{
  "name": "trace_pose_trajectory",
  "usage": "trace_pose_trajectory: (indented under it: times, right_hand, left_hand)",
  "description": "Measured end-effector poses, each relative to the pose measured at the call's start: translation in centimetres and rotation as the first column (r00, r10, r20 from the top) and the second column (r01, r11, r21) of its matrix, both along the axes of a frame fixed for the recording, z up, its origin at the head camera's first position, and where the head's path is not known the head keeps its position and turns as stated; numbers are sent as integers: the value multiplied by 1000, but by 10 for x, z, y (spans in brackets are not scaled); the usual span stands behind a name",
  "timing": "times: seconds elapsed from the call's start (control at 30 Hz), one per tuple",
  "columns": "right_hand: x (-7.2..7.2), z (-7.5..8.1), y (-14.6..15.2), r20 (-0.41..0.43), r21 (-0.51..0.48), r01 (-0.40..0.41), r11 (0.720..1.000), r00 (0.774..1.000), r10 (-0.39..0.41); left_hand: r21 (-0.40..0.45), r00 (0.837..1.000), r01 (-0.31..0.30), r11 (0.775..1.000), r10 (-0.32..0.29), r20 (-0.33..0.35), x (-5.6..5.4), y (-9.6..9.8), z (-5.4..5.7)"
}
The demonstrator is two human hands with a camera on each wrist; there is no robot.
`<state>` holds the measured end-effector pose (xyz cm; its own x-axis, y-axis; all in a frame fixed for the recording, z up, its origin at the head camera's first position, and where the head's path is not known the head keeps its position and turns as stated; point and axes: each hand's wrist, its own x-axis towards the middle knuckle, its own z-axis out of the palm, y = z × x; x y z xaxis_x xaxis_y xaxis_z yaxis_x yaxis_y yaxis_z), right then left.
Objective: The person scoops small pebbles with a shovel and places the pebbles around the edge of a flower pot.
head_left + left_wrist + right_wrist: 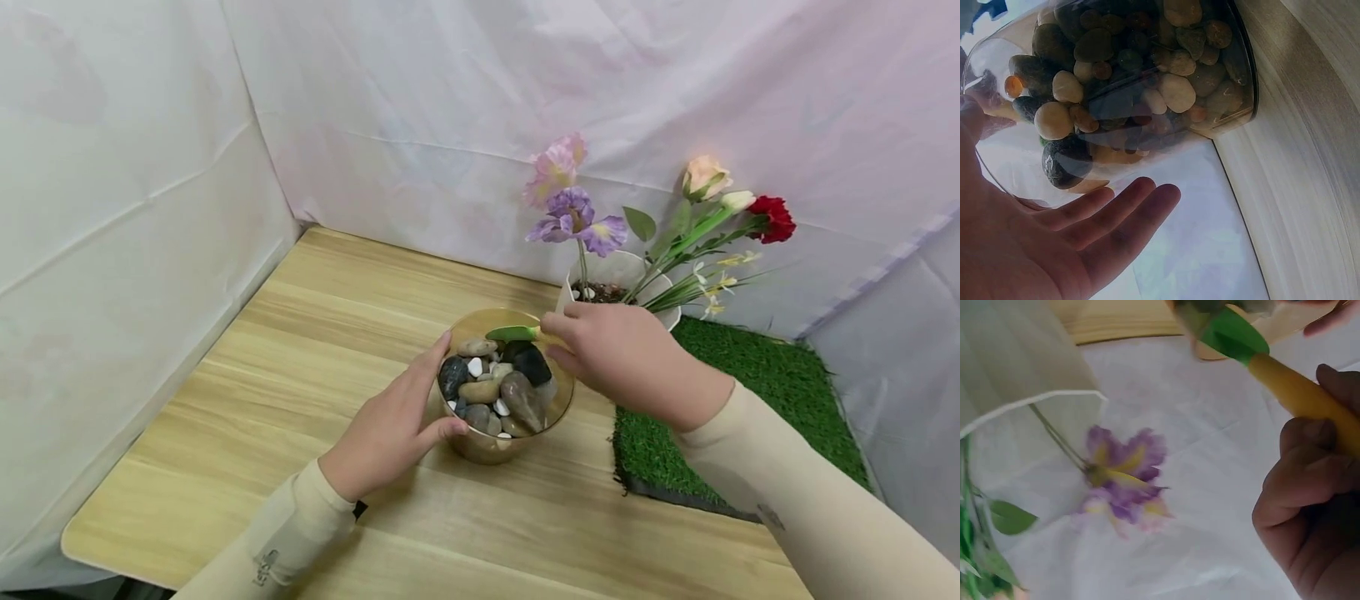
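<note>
Green-bladed trowel [513, 333] sits in my R hand [628, 357], fingers curled round its handle, blade at far side of bowl [480, 452] by the stones [480, 390], L hand [390, 429] straight-fingered vs. bowl's L side, prob. scooping step, next needing a shallow, steady blade.

The left forearm [288, 521] is slanting over the near edge of the table [225, 400]; the left grip [392, 419] is holding its fingers [1138, 228] nearly straight, its thumb [442, 430] standing apart. The right forearm [802, 475] is pointing toward the far edge, the right grip [628, 358] showing its back, its fingers lying curled.
</note>
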<state>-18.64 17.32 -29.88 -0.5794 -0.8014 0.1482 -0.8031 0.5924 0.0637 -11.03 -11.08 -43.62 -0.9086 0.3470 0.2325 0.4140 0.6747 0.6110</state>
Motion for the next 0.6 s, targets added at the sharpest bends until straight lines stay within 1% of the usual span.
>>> trace_pose_trajectory:
  times: [0.03, 0.1, 0.17, 0.2, 0.3, 0.43, 0.53, 0.6]
  right_hand:
    - [-6, 0, 1, 65, -4, 9, 1000, 998, -8]
    - [-18, -1, 2, 179, -19, 29, 999, 984, -25]
    - [-27, -2, 4, 265, -36, 46, 998, 964, -35]
    - [-31, -2, 5, 294, -44, 51, 998, 955, -36]
    - [-39, 0, 8, 344, -65, 50, 997, 939, -25]
    - [-49, 4, 9, 401, -92, 39, 995, 916, 1]
    - [-55, 6, 10, 441, -101, 32, 994, 897, 16]
    - [-59, 7, 11, 458, -99, 27, 995, 889, 22]
  left_hand:
    - [0, 1000, -1, 1000, 1, 2, 0, 0, 0]
    - [-2, 1000, -2, 1000, 2, 8, 1, 0, 0]
    - [-1, 1000, 3, 1000, -3, 12, 1, 0, 0]
    - [-1, 1000, 7, 1000, -7, 13, 1, 0, 0]
    - [1, 1000, 12, 1000, -13, 16, 0, 0, 0]
    - [3, 1000, 3, 1000, -3, 21, 0, 0, -1]
    - [4, 1000, 3, 1000, -3, 12, -1, -1, -2]
    - [6, 1000, 6, 1000, -6, 4, -2, -1, -2]
